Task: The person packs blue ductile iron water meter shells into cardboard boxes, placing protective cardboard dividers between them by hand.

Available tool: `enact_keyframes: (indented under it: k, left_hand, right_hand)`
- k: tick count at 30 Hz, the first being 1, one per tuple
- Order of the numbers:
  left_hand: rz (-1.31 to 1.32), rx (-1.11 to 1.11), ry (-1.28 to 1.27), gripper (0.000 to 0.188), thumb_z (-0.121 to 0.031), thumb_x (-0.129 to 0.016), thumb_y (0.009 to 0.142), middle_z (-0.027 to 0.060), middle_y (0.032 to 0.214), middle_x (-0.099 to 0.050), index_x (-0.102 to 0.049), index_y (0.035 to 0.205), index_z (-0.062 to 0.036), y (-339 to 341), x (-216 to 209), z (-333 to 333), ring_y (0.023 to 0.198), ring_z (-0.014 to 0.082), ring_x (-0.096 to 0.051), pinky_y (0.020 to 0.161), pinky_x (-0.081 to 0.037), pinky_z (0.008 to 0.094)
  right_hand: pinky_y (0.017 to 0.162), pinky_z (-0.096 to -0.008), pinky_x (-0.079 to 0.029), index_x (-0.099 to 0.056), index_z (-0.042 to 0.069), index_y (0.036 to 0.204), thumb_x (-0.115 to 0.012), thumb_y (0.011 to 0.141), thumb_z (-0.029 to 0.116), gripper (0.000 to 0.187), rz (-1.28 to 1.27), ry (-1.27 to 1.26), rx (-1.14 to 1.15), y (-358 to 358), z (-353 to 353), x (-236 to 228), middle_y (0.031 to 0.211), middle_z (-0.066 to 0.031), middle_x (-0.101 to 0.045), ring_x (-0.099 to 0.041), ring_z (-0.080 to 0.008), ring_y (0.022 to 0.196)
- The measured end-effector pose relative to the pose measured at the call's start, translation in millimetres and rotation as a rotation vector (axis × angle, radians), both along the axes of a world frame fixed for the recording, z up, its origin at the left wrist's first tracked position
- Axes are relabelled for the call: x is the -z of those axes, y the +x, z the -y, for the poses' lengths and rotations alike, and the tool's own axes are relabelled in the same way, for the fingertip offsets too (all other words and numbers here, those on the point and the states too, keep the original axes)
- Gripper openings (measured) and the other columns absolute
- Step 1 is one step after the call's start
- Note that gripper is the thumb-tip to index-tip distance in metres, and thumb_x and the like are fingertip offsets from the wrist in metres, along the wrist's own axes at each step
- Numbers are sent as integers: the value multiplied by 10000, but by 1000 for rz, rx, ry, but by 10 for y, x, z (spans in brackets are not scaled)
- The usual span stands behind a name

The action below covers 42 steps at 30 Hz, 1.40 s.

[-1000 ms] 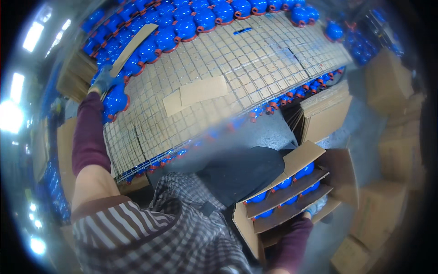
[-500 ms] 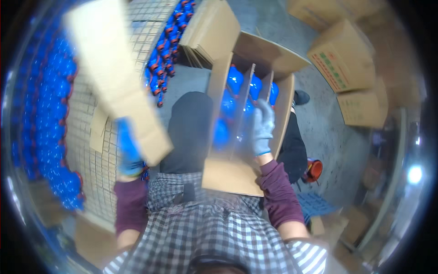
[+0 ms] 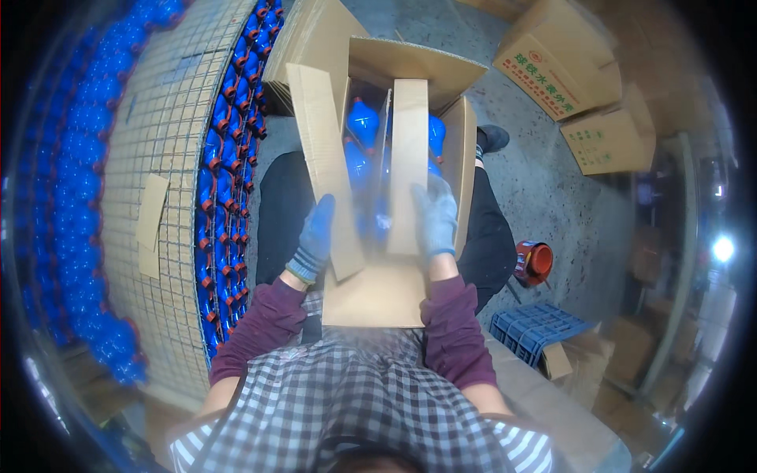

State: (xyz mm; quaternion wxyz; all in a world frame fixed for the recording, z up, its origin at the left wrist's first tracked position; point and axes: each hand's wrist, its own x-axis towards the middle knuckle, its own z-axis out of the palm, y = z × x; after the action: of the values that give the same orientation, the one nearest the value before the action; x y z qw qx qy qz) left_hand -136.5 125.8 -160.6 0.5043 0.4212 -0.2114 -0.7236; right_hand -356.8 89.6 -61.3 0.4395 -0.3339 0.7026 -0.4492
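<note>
An open cardboard box [image 3: 374,299] rests between my legs, its far flap raised. Inside it, glossy blue rounded parts [image 3: 363,122] stand in rows beside a thin upright cardboard divider [image 3: 385,142]. My gloved left hand [image 3: 315,235] is closed on a long cardboard strip [image 3: 322,146], tilted over the box's left side. Over the middle of the box, my gloved right hand [image 3: 438,214] grips a second cardboard strip [image 3: 409,150], which hides some of the blue parts. The fingers of both hands are partly hidden by the strips.
To the left, a wire-mesh rack [image 3: 177,102] has blue parts with red ends [image 3: 225,181] on both sides. Folded cardboard [image 3: 315,51] leans beyond the box. Cartons [image 3: 556,59], a red-orange container [image 3: 538,262] and a blue plastic crate [image 3: 532,339] are at the right.
My left hand has come from the rack side to the box with cardboard. One strip is now in each hand, and my right hand has lifted slightly from among the parts.
</note>
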Motion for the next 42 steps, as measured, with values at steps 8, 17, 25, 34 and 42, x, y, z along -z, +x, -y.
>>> enact_keyframes:
  k: [8,17,25,34,42]
  left_hand:
    - [667,270,-446,408,-18,-424,883,173,1131,-580,-467,1289,-18,-193,-68,-111,943,289,-563,837,-456,365]
    - [985,391,-131,466,-358,-579,862,122,953,-637,-530,1168,-10,-317,-415,717,915,219,-619,796,-498,338]
    - [1554,79,-594,739,-267,-719,737,181,1281,-456,-367,1348,-49,79,-1130,175,1131,359,-505,922,-451,393]
    - [713,-298,-175,372,-108,-599,873,96,1078,-593,-498,1224,-38,969,-1598,-1277,971,199,-602,828,-497,308]
    - [107,-1475,226,416,-398,-596,868,78,879,-599,-531,1071,-41,2905,-1542,-2658,787,207,-592,788,-496,345]
  right_hand:
    - [909,-312,-439,-443,-47,1265,-683,801,98,542,275,-305,-252,394,-4,-275,1166,-175,-557,-554,-234,1050]
    - [886,-332,-460,-440,-4,1266,-645,804,78,512,-297,-30,-82,-668,318,172,1131,-155,-566,-573,-267,1011]
    - [948,-422,-403,-532,43,1142,-631,782,173,396,-962,-510,-633,610,86,-229,1141,-166,-550,-506,-346,1083]
    - [853,-464,-447,-567,-26,977,-581,722,94,282,-964,-385,-1101,867,-420,620,1029,-237,-581,-545,-389,969]
    - [810,-445,-468,-597,54,1019,-588,854,285,284,-1015,-64,-1358,932,-37,17,1022,-172,-608,-581,-362,956]
